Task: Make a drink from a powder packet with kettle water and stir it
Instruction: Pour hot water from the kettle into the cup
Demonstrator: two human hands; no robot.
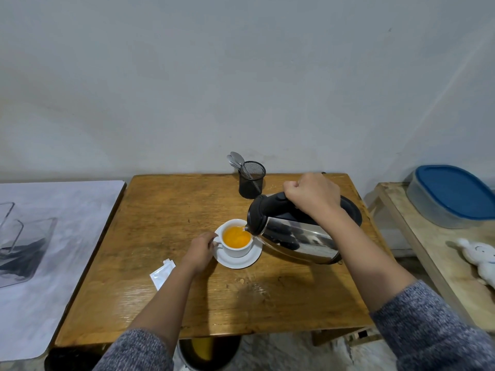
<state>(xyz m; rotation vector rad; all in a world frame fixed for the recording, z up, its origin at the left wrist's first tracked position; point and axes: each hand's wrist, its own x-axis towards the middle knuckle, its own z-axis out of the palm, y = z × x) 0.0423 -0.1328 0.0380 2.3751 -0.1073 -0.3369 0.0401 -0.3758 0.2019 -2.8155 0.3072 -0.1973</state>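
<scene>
Far left: pale marbled mat [48, 263] beside the wooden table [166, 210]. Torn white powder packet [162, 273] lies flat near the table's left front, just beside the left forearm. Left hand [199, 251] pinches the handle of the white cup [237, 241], fingers closed on it. Cup sits on a white saucer [238, 259], mid-table, holding bright orange liquid, cloudy and unevenly swirled. Steel kettle [297, 236] tilted, spout over the cup's right rim. Right hand [312, 195] wrapped tight round the kettle's black handle. Behind: black mesh holder [251, 180] with spoons [237, 159]. Far right: blue-lidded container [452, 195], white plush toy [479, 257] on a side shelf.
</scene>
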